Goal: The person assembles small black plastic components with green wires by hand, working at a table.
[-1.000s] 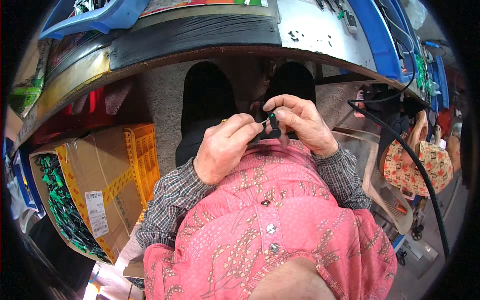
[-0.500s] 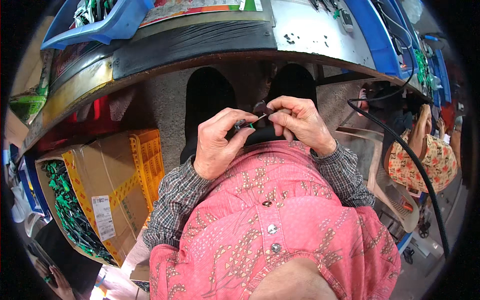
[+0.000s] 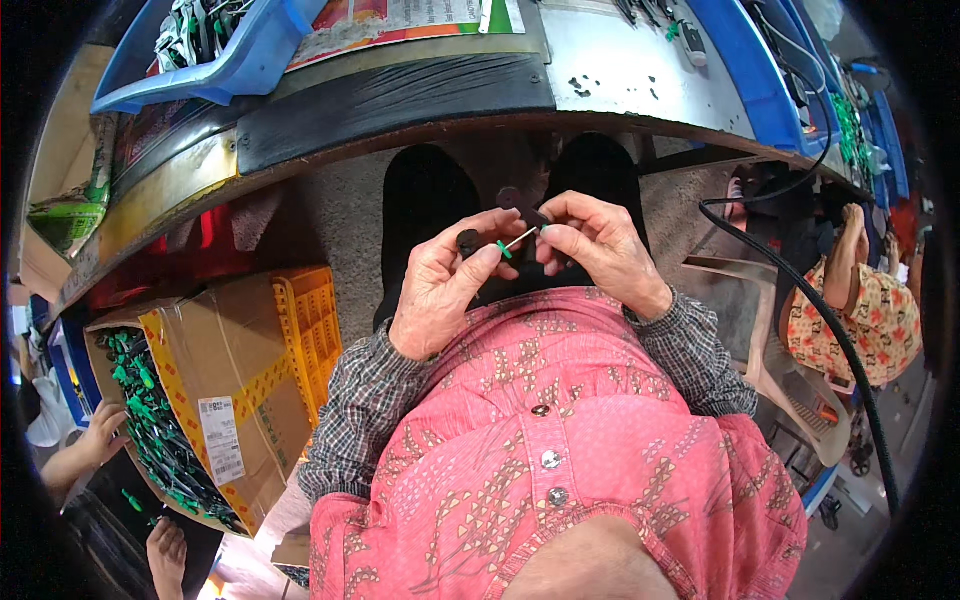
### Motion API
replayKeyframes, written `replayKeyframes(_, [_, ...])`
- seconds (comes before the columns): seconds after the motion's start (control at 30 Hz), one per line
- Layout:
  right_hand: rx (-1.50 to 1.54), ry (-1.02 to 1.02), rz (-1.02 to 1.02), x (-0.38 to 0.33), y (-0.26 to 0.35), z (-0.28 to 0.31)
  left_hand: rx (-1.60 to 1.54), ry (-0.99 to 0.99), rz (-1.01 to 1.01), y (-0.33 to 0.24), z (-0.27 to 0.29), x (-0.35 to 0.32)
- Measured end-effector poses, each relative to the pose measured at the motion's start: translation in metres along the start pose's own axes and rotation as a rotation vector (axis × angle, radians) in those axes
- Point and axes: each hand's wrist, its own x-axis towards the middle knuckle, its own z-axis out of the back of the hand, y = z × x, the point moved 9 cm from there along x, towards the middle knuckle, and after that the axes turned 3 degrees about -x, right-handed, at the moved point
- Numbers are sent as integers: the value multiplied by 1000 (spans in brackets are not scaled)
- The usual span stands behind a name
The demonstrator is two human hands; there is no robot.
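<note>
Since half a second ago, the green tab [image 3: 504, 250] has been brought into clearer view at the left thumb, and a rounded black knob [image 3: 467, 242] is now shown in the crook of the left hand [image 3: 440, 280]. The rod [image 3: 520, 239] is left exposed between the two grips; its slant can thus be read, though whether its tip is seated in anything cannot be told. The tab appears to be pinched between left thumb and fingers. By the right hand [image 3: 605, 245], a dark piece [image 3: 535, 217] is pinched at the rod's right end.

The rod is thin, straight and pale, perhaps metal; the tab looks like bright plastic; the knob is matt. Left of the grips, black-and-green parts [image 3: 160, 430] are heaped in a cardboard box [image 3: 215, 340], backed by an orange lattice crate [image 3: 308, 330]. Beyond the grips, the bench [image 3: 400, 105] is edged with wrinkled black covering.
</note>
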Motion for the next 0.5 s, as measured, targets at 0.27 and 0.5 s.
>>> replayKeyframes(0.27, [-104,-134,55,-4,8,6,-197,55,22,-10,-12,-1])
replayKeyframes(0.5, [-582,-233,359,-10,39,-7,-344,53,69,-10,-11,0])
